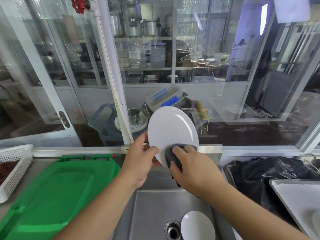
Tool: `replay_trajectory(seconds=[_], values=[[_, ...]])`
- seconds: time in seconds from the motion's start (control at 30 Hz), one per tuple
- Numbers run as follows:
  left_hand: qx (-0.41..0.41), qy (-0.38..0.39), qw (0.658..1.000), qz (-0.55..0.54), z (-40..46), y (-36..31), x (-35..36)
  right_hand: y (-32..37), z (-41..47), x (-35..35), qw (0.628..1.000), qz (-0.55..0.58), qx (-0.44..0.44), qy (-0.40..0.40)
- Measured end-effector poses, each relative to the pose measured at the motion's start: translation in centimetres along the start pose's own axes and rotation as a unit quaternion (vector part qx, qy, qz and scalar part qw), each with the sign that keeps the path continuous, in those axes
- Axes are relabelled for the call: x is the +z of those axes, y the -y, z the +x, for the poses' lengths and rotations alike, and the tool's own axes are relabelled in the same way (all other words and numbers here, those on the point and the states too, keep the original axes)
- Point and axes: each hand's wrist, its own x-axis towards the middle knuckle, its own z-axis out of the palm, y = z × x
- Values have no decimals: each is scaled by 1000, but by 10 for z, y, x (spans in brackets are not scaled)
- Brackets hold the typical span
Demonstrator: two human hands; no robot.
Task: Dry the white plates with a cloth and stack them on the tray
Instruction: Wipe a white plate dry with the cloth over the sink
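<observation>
Plainly the white plate (171, 129) held up over the steel sink (155, 205) is stiff and glossy, probably ceramic or melamine; I judge it slick where damp, and breakable if it drops into the basin. It stands tilted on edge, its face toward the camera. The left hand (140, 161) pinches its lower left rim, thumb on the face, the other fingers hidden behind. That rim hold looks right, since it leaves the face free for wiping. The right hand (192, 170) curls its fingers round a grey cloth (171, 158), soft and limp, and presses it against the plate's lower edge.

By count: one plate in hand, and a second white plate (197, 226) lying in the sink near the drain (173, 231). One cloth. At the near right is one pale tray (294, 196); a pale round shape lies on it at the frame edge, but I cannot tell if it is a plate. A green plastic lid (57, 191) lies at the left.
</observation>
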Motion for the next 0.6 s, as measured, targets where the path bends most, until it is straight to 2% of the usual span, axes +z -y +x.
replay_trajectory(seconds=[0.17, 0.33, 0.47, 0.6], values=[[-5, 50, 999, 1, -14, 12, 11, 2, 30, -20, 993, 35, -76, -79], [3, 67, 996, -58, -23, 16, 14, -12, 67, -41, 986, -14, -42, -163], [29, 27, 994, -105, -22, 10, 14, -32, 85, -48, 987, -35, 58, -147], [44, -21, 991, -127, -16, 3, 11, -44, 78, -42, 990, -25, 98, -101]])
